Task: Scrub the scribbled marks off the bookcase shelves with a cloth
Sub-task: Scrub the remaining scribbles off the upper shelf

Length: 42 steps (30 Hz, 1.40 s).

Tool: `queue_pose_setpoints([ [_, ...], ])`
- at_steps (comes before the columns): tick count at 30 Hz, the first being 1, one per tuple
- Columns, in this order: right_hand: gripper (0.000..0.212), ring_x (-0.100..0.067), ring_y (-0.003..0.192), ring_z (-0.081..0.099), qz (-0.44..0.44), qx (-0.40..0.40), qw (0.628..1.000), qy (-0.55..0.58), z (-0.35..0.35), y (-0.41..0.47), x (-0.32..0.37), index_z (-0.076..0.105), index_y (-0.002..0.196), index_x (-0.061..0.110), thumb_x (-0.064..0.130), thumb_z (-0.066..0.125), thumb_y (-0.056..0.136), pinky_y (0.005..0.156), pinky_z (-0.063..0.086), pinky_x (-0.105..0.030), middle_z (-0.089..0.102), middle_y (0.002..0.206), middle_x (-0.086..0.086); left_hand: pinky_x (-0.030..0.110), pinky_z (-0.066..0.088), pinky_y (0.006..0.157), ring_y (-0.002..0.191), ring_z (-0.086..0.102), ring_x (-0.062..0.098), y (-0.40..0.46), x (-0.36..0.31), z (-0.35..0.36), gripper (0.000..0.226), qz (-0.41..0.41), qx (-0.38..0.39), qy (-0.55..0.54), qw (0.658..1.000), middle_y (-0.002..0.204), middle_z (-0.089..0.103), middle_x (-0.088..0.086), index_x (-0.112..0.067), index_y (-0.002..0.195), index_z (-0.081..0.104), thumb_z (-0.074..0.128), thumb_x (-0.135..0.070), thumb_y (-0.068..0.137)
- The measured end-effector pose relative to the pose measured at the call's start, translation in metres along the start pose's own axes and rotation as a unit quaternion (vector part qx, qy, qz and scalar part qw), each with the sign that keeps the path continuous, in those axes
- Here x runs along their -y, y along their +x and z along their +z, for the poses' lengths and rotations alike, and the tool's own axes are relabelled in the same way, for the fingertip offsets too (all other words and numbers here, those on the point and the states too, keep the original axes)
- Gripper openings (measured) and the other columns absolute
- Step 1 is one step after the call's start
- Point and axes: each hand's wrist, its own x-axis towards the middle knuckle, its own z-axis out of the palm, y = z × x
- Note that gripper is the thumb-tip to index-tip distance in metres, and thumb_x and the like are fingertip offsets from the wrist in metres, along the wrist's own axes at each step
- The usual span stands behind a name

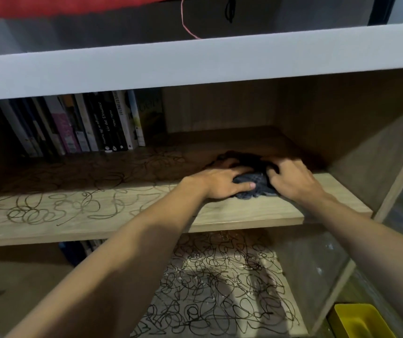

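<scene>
A crumpled dark blue-grey cloth [256,185], nubby like knitted or terry fabric, lies bunched on the right part of a pale wood-grain shelf [232,213], near its front edge. Both hands hold it down: the left hand [222,182] curls around its left side with the thumb across the fabric, and the right hand [293,178] grips its right side, fingers bent into the folds; the cloth's far part is lost in shadow. Looping dark scribbles [56,206] cover the shelf to the left of the hands, fading into dimness toward the back. Behind them stands a row of leaning paperback books [85,125], their tops hidden by the thick white board [195,64] above. The lower shelf [220,284] carries a much denser tangle of black scrawl, partly hidden by the forearms. A yellow plastic tray [359,320] is cut off at the bottom right corner.
</scene>
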Motion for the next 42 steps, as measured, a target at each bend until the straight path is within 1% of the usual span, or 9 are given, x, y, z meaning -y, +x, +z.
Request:
queue_pose_setpoints([
  [8, 0.031, -0.042, 0.099, 0.057, -0.005, -0.009, 0.999, -0.051, -0.007, -0.014, 0.009, 0.060, 0.105, 0.009, 0.032, 0.040, 0.097, 0.084, 0.043, -0.042, 0.061, 0.109, -0.025, 0.045, 0.039, 0.099, 0.114, 0.046, 0.027, -0.047, 0.006, 0.019, 0.037, 0.028, -0.077, 0.050, 0.995, 0.120, 0.040, 0.006, -0.036, 0.134, 0.032, 0.033, -0.049, 0.099],
  [12, 0.032, -0.039, 0.106, 0.054, -0.014, 0.031, 0.999, -0.027, 0.004, -0.021, 0.023, 0.055, 0.113, 0.017, 0.035, 0.035, 0.096, 0.094, 0.044, -0.045, 0.056, 0.119, -0.018, 0.046, 0.040, 0.100, 0.121, 0.048, 0.035, -0.037, 0.030, 0.008, 0.041, -0.115, -0.103, 0.041, 0.987, 0.136, 0.046, 0.012, -0.036, 0.140, 0.030, 0.033, -0.045, 0.100],
  [17, 0.037, -0.037, 0.117, 0.050, -0.009, 0.033, 0.998, -0.045, 0.004, -0.027, 0.027, 0.052, 0.127, 0.012, 0.027, 0.033, 0.100, 0.101, 0.040, -0.045, 0.052, 0.129, -0.017, 0.038, 0.042, 0.091, 0.105, 0.049, 0.021, -0.069, 0.013, 0.021, 0.032, 0.033, -0.100, 0.047, 0.993, 0.106, 0.042, 0.000, -0.029, 0.129, 0.041, 0.039, -0.041, 0.099],
  [20, 0.040, -0.034, 0.119, 0.050, -0.014, 0.031, 0.998, -0.060, 0.004, -0.030, 0.029, 0.051, 0.131, 0.012, 0.028, 0.032, 0.100, 0.103, 0.038, -0.044, 0.052, 0.131, -0.016, 0.044, 0.044, 0.094, 0.114, 0.053, 0.028, -0.076, 0.043, 0.000, 0.033, -0.103, -0.107, 0.056, 0.987, 0.118, 0.052, 0.006, -0.031, 0.128, 0.043, 0.040, -0.043, 0.098],
  [25, 0.041, -0.033, 0.122, 0.048, 0.002, 0.029, 0.997, -0.074, 0.002, -0.031, 0.033, 0.050, 0.134, 0.012, 0.028, 0.035, 0.099, 0.105, 0.038, -0.042, 0.050, 0.135, -0.015, 0.045, 0.035, 0.093, 0.115, 0.046, 0.024, -0.085, 0.002, 0.017, 0.035, -0.023, -0.121, 0.160, 0.979, 0.122, 0.050, 0.001, -0.033, 0.129, 0.046, 0.039, -0.046, 0.097],
  [28, 0.039, -0.033, 0.118, 0.051, -0.005, 0.023, 0.997, -0.074, 0.003, -0.032, 0.032, 0.053, 0.129, 0.012, 0.027, 0.037, 0.097, 0.102, 0.040, -0.041, 0.053, 0.131, -0.014, 0.051, 0.033, 0.099, 0.122, 0.045, 0.030, -0.073, 0.016, -0.007, 0.037, -0.124, -0.117, 0.158, 0.973, 0.130, 0.048, 0.006, -0.029, 0.128, 0.052, 0.044, -0.045, 0.095],
  [33, 0.036, -0.033, 0.113, 0.053, 0.003, 0.007, 0.997, -0.078, 0.001, -0.030, 0.033, 0.057, 0.123, 0.013, 0.028, 0.040, 0.095, 0.098, 0.041, -0.039, 0.056, 0.125, -0.014, 0.038, 0.043, 0.085, 0.103, 0.052, 0.022, -0.074, -0.008, 0.018, 0.021, 0.073, -0.178, 0.080, 0.978, 0.100, 0.052, -0.001, -0.022, 0.109, 0.056, 0.054, -0.037, 0.094],
  [38, 0.038, -0.033, 0.114, 0.052, -0.007, 0.010, 0.997, -0.073, 0.003, -0.029, 0.031, 0.056, 0.126, 0.013, 0.028, 0.039, 0.095, 0.100, 0.040, -0.039, 0.055, 0.127, -0.013, 0.038, 0.046, 0.089, 0.108, 0.056, 0.026, -0.072, 0.024, 0.010, 0.028, -0.045, -0.213, 0.012, 0.976, 0.113, 0.060, 0.002, -0.030, 0.120, 0.051, 0.058, -0.034, 0.093],
  [42, 0.041, -0.031, 0.117, 0.051, -0.004, 0.012, 0.997, -0.076, 0.004, -0.026, 0.030, 0.055, 0.130, 0.016, 0.028, 0.040, 0.094, 0.101, 0.040, -0.040, 0.054, 0.130, -0.012, 0.032, 0.043, 0.088, 0.101, 0.055, 0.019, -0.082, 0.000, 0.025, 0.029, 0.064, -0.197, 0.026, 0.978, 0.109, 0.057, 0.000, -0.031, 0.123, 0.058, 0.056, -0.032, 0.094],
])
